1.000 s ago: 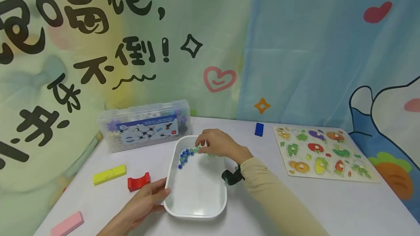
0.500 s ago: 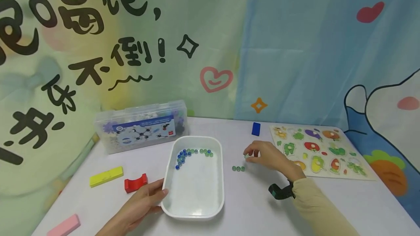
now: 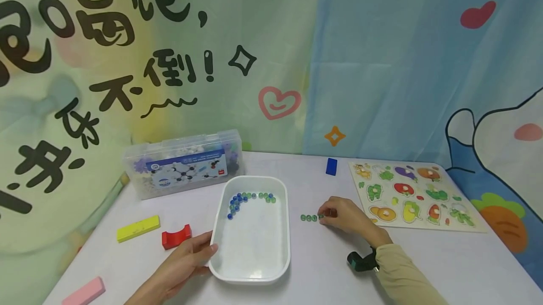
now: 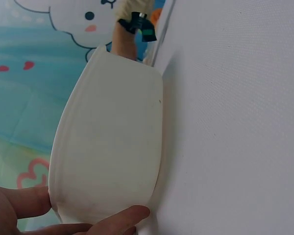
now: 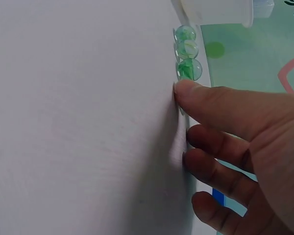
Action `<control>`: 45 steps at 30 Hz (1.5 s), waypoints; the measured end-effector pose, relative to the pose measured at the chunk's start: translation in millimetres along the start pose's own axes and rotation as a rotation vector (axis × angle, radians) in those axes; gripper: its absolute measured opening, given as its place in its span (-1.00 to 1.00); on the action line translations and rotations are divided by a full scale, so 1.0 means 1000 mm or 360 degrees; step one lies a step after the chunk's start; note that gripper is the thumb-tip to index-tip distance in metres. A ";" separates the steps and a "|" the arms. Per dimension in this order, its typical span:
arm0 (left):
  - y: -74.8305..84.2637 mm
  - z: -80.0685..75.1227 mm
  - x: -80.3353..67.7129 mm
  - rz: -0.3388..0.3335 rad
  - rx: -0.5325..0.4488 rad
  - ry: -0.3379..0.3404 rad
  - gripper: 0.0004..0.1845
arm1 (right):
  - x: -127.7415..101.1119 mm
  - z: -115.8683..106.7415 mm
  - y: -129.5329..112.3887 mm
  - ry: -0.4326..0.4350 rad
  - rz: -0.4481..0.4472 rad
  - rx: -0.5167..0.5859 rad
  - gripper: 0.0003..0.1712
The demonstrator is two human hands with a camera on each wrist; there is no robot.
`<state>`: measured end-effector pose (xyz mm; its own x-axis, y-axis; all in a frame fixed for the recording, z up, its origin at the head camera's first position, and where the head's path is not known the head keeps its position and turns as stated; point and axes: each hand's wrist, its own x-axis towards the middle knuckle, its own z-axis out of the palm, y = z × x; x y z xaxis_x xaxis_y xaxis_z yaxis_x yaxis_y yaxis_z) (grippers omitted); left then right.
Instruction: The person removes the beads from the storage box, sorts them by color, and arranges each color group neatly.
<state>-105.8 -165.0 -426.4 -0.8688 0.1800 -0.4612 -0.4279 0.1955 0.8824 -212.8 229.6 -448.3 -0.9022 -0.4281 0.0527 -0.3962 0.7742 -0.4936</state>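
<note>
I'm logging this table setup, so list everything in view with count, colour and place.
Tray: one, white, centre of the table.
Marbles in the tray: a curved row, blue and green, at the far end; too small to count surely.
Marbles on the table: three plain to see, green, in a row right of the tray; a fourth may sit at the fingertips.
Plastic box: one, clear with a blue label, behind the tray.
Blocks: yellow, red arched, pink, left of the tray; blue, far centre.
Puzzle board: one, multicoloured, at right.
Table: white.
Backdrop: green and blue cartoon cloth.
Left hand: holds the tray's near left corner.
Right hand: fingertips at the row's right end.
</note>
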 end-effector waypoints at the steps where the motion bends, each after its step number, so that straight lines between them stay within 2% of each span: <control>1: 0.000 0.000 0.000 0.0010 -0.0009 -0.0011 -0.20 | 0.000 0.000 -0.001 0.0000 0.0015 0.0004 -0.83; 5: -0.001 -0.001 0.000 0.0018 -0.0026 -0.0017 -0.22 | 0.000 0.002 -0.002 0.0002 0.0049 0.0015 -0.83; 17: -0.001 0.000 0.000 -0.0003 -0.0020 0.0014 -0.23 | -0.001 0.002 -0.003 0.0007 -0.0005 -0.0023 -0.82; 24: -0.002 0.001 0.000 -0.0018 -0.0021 0.0041 -0.23 | 0.004 -0.012 -0.010 -0.0083 0.0049 -0.0029 -0.77; 27: -0.001 0.002 0.000 -0.0025 -0.0022 0.0055 -0.23 | 0.011 -0.021 -0.016 -0.0069 -0.0012 -0.0062 -0.76; 31: 0.000 0.002 0.000 -0.0030 -0.0013 0.0072 -0.21 | 0.023 -0.034 -0.034 -0.0029 -0.0125 -0.0122 -0.74; 36: 0.000 0.002 0.001 -0.0024 -0.0005 0.0078 -0.22 | 0.047 -0.040 -0.071 -0.0001 -0.0248 -0.0130 -0.74; 40: 0.000 0.002 0.000 -0.0022 0.0001 0.0104 -0.24 | 0.071 -0.032 -0.103 -0.0037 -0.0372 -0.0106 -0.76; 45: -0.001 0.002 0.001 -0.0013 -0.0009 0.0090 -0.25 | 0.098 -0.009 -0.141 -0.0175 -0.0443 -0.0108 -0.79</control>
<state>-105.8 -163.6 -427.8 -0.8778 0.1239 -0.4626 -0.4363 0.1914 0.8792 -246.5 82.5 -365.7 -0.7351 -0.6730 0.0817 -0.6393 0.6479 -0.4142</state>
